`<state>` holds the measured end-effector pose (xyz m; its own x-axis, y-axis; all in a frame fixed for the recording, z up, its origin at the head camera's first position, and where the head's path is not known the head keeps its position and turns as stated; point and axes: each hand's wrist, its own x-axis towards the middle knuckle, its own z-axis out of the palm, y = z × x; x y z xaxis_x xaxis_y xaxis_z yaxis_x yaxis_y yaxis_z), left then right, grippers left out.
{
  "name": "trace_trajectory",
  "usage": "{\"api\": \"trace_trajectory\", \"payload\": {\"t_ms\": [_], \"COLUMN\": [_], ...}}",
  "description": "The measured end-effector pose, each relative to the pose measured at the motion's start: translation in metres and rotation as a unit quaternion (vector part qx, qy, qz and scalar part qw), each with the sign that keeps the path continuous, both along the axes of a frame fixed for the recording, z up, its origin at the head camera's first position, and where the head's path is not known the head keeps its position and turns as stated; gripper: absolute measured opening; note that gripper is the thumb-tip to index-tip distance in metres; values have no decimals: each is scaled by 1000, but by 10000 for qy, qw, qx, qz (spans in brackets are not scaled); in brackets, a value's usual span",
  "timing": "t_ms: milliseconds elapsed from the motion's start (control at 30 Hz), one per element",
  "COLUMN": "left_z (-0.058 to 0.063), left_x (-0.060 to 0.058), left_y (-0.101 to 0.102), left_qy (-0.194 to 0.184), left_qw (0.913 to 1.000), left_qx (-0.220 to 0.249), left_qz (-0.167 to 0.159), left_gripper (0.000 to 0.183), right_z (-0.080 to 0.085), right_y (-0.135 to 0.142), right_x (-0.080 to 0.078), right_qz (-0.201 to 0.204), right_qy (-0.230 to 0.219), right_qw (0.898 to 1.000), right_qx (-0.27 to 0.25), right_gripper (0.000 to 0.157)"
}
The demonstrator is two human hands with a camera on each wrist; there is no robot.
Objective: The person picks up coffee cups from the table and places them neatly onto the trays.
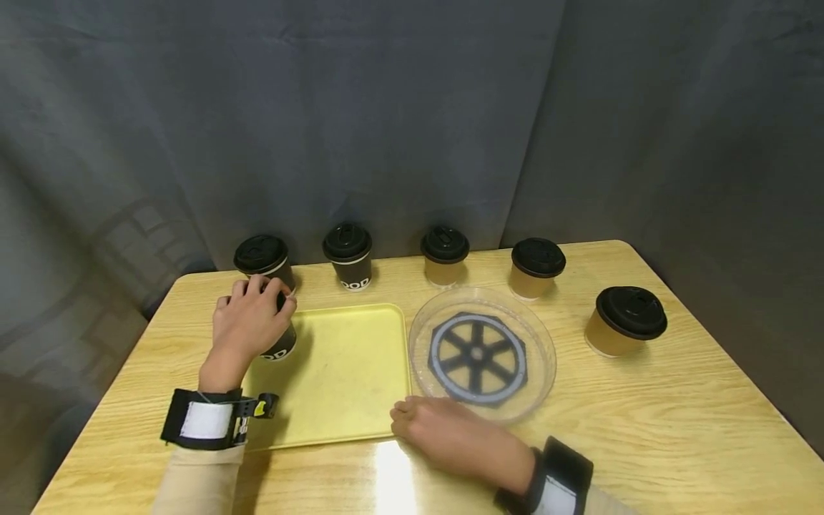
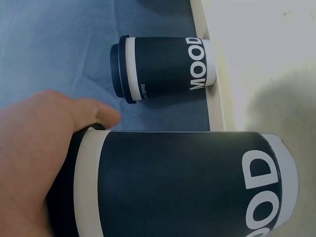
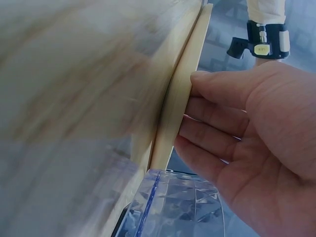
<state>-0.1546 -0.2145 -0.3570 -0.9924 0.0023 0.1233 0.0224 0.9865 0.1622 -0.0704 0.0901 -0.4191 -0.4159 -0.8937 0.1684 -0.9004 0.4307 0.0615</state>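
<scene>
Your left grip point(image 1: 249, 315) holds the dark cup point(image 1: 285, 343) by its lid point(image 2: 63, 210); a loose lid could drop it onto the yellow tray point(image 1: 341, 372) your right hand point(image 1: 444, 433) merely touches.

tray point(image 1: 341, 379) left of round dish point(image 1: 539, 361), cups point(image 1: 350, 268) behind both.

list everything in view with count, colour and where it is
tray: 1, yellow, middle of the table
held cup: 1, black and white, at the tray's left side
black cups: 2, black and white, back left
brown cups: 3, brown, two back, one right
lids: 6, black, on the cups
round dish: 1, clear, right of tray
wheel-shaped piece: 1, dark and grey, in or under dish
table: 1, light wood, below
curtain: grey, behind
wrist straps: 2, black and white, on wrists
sleeves: 2, beige, forearms
left hand: 1, bare, gripping held cup
right hand: 1, bare, tray's near right corner
</scene>
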Motion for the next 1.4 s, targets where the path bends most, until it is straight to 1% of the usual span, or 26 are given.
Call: {"api": "trace_trajectory", "payload": {"t_ms": [200,333,533,767,900,1000,1100,1233,1300,1400], "left_z": [-2,-2,2,6,7,10,15,25,28,32], "left_x": [1,1,-2,-3,-3,-2,-3,-6,-9,-13], "left_y": [-1,-1,2,4,4,2,0,-3,-4,-8], "left_qy": [85,288,527,592,558,521,511,690,851,984], "left_qw": [9999,9996,9985,9979,9980,9982,9983,9969,9953,9937], "left_qx": [-83,15,13,7,29,31,8,-68,-118,-155], "left_qz": [-9,-35,-142,-270,-306,-285,-275,-364,-451,-523], "left_gripper": [38,42,55,61,62,64,65,62,60,58], "right_z": [0,1,2,2,2,2,2,3,3,3], "right_y": [0,0,1,1,1,1,0,1,1,2], "right_x": [1,1,0,0,1,1,1,2,1,1], "right_qz": [31,-7,-62,-110,-97,-66,-70,-106,-119,-116], "right_qy": [16,-17,-87,-138,-211,-219,-180,-153,-178,-164], "right_qw": [10000,10000,9998,9998,9997,9997,9998,9998,9998,9998], "right_qx": [-60,-80,-138,-85,-106,-123,-82,-17,-16,-68], "right_gripper": [10,10,6,6,6,6,6,6,6,6]}}
